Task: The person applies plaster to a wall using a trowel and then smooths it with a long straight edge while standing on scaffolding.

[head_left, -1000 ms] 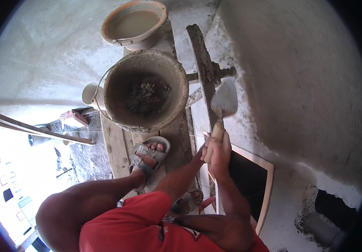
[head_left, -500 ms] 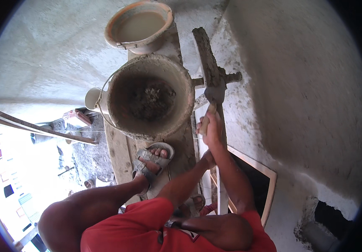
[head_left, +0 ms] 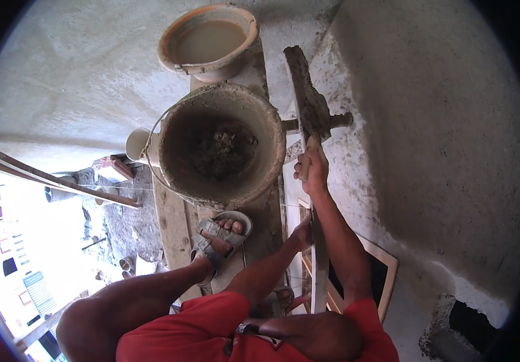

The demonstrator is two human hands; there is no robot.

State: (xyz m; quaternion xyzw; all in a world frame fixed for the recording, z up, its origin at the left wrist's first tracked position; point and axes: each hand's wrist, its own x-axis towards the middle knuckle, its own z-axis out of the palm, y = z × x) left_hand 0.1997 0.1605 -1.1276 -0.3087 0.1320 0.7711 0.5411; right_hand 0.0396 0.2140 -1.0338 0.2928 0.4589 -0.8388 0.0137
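My right hand (head_left: 314, 174) is closed around the wooden handle (head_left: 304, 163) of a trowel. It is over a long, mortar-caked board (head_left: 301, 78), and the trowel's blade is hard to tell from the mortar. Lower down, my left hand (head_left: 302, 230) grips the same board by its edge, fingers partly hidden. Left of the board stands a large crusted bucket (head_left: 172, 145) with lumpy mortar inside and a wire handle. Behind that bucket is an orange-rimmed basin (head_left: 174, 57) of cloudy water. A pale jug (head_left: 137, 143) sits at the bucket's left.
I am up on wooden planks (head_left: 172, 232), my sandalled foot (head_left: 220, 238) near the bucket. A plastered wall (head_left: 441, 139) rises on the right, with a framed dark opening below it. At left, curved strips (head_left: 54, 178) cross above a bright drop to ground level.
My right hand with the trowel has moved up along the board, away from my left hand, and the blade is less visible. The whole view has shifted slightly down and right.
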